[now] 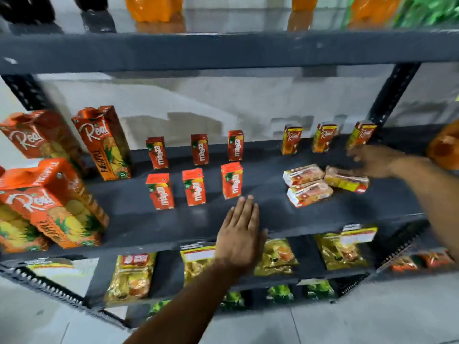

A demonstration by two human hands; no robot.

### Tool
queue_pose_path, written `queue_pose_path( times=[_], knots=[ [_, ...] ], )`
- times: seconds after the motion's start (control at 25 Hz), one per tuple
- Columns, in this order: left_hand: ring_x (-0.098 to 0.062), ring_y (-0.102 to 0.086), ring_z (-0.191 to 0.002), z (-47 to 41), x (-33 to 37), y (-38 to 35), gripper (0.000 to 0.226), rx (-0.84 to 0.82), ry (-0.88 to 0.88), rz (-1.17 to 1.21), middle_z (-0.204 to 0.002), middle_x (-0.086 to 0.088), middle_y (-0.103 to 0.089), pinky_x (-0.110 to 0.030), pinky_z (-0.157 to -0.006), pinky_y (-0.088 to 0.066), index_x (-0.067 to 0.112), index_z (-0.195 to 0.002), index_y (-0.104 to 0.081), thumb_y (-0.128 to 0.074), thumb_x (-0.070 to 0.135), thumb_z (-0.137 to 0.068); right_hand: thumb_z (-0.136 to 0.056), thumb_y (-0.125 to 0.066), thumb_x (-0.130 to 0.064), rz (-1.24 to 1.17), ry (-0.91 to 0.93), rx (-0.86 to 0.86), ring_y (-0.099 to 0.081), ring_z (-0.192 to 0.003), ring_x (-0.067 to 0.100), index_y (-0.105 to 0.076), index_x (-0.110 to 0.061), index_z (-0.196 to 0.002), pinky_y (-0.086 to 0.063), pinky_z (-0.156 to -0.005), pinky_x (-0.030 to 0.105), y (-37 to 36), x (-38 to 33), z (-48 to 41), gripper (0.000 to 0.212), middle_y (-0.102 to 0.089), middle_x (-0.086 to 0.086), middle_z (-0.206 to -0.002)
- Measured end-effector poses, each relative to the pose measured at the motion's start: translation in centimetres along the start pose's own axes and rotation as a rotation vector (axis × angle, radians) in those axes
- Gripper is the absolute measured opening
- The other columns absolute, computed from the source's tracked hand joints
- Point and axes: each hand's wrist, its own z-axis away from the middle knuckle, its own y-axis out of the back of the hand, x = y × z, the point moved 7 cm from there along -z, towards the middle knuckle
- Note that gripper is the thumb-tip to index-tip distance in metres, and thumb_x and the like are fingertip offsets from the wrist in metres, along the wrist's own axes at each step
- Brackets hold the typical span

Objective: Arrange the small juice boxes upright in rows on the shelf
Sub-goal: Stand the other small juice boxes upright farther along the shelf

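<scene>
Even indoor light, smeared blur, wide-angle bending at edges.

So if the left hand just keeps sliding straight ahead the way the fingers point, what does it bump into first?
Probably the nearest red juice box in the front row: the left hand lies flat on the shelf, fingers aimed at it across bare shelf. Depth is hard to judge, so it could slip just to the right of it.
</scene>
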Motion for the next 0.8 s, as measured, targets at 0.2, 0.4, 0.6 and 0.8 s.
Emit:
queue_pose_path(
  times=[0.2,0.4,0.6,0.8],
  knots=[
    [-0.028,0.003,-0.146,-5.8,3.2,-3.1,0.067,-0.097,0.182,-0.086,-0.159,-0.016,-0.005,-0.036,-0.117,0.003,0.002,-0.148,-0.014,-0.022,0.044,-0.096,-0.080,-0.072,-0.026,0.121,0.132,-0.057,-0.053,-0.121,0.030,-0.044,-0.007,-0.137,-0.045,-0.098,0.040,-1.1,5.8,-0.5,0.066,-0.052,0.014,-0.139],
    [-0.023,0.000,-0.146,-5.5,1.8,-5.3,0.071,-0.276,0.318,-0.088,-0.160,-0.012,-0.005,-0.034,-0.117,-0.001,0.004,-0.149,-0.010,-0.015,0.052,-0.096,-0.078,-0.073,-0.039,-0.007,0.131,-0.059,-0.050,-0.123,0.030,-0.042,-0.010,-0.139,-0.042,-0.101,0.038,-4.2,6.0,-1.5,0.074,-0.051,0.013,-0.141],
    [-0.021,-0.002,-0.146,-5.6,1.7,-5.6,0.071,-0.249,0.322,-0.115,-0.160,-0.010,-0.007,-0.033,-0.116,-0.001,0.006,-0.149,-0.011,-0.015,0.053,-0.096,-0.071,-0.079,-0.028,-0.084,0.163,-0.004,-0.060,-0.099,0.027,-0.060,-0.015,-0.117,-0.049,-0.083,0.035,-4.6,6.2,-2.6,0.052,-0.065,0.008,-0.114],
    [-0.020,-0.002,-0.146,-5.6,1.5,-6.0,0.075,-0.232,0.318,-0.133,-0.160,-0.008,-0.007,-0.033,-0.116,-0.002,0.007,-0.149,-0.011,-0.009,0.057,-0.093,-0.068,-0.072,-0.033,0.220,0.408,0.079,-0.060,-0.084,0.023,-0.063,-0.025,-0.088,-0.052,-0.073,0.038,0.4,5.7,-3.2,0.023,-0.063,0.000,-0.090]
  ],
)
